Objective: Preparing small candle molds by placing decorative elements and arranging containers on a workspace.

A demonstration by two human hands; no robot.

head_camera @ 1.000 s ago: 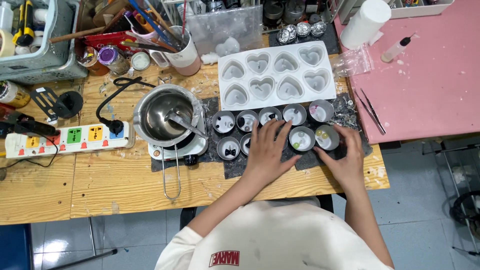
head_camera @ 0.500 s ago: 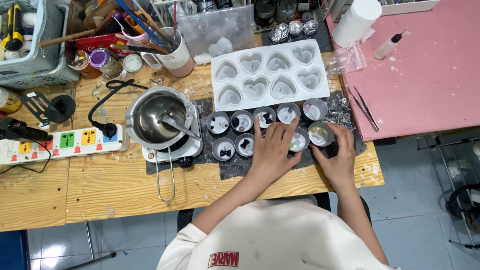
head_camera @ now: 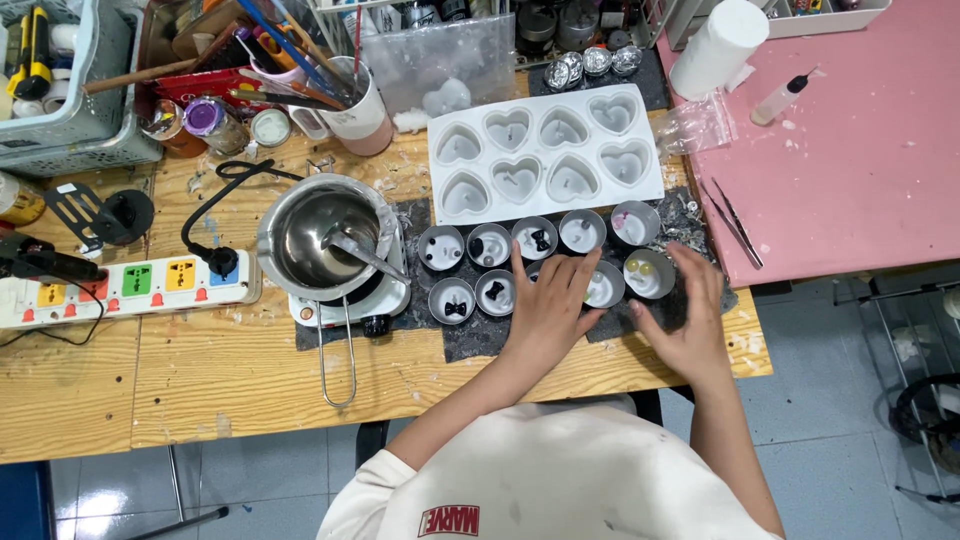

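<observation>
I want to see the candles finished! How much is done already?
The white heart mould already looks filled, and most little tins hold pale wax with small decorations. In hand: the left hand and right hand rest around the front tins. Left: the melting pot on its small hot plate looks nearly empty; I can't tell if the wax is hard.

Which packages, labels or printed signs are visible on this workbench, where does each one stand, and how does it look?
Clear plastic bag: back centre, behind the white heart-shaped mould; crumpled, white pieces inside.
Small clear zip bag: right of the mould, on the pink table's edge; flat, nearly empty.
White power strip: left front edge; long, with yellow, green, orange and blue socket labels.
Jar with purple lid: back left; round, small.
No screens.
</observation>
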